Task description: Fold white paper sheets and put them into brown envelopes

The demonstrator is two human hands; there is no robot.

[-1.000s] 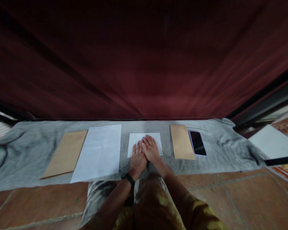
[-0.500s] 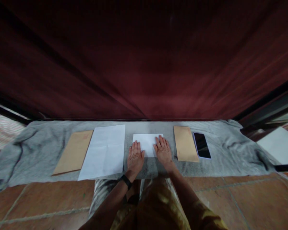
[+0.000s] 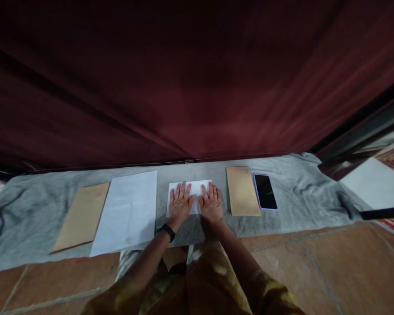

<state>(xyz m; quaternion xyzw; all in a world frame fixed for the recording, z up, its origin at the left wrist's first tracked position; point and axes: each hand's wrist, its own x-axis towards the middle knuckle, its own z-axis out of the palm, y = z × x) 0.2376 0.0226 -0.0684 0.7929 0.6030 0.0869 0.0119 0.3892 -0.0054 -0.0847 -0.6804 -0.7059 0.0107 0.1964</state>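
A small white sheet of paper, seemingly folded, lies on the grey cloth in front of me. My left hand rests flat over its left part, fingers spread and pointing away from me. On its right part my right hand lies palm down, also with fingers apart. Both hands cover much of the paper's middle and near edge. To the left is a larger stack or sheet of white paper, partly over a brown envelope. Right of my right hand lies another brown envelope.
A phone with a dark screen lies beside the right envelope. The grey cloth covers the long, narrow surface. Behind it hangs a dark red curtain. At far right is a white sheet-like thing. Tiled floor shows below.
My left hand has slid up farther onto the small paper, and my right hand now lies a little lower on it. The whole view has shifted and tilted slightly.
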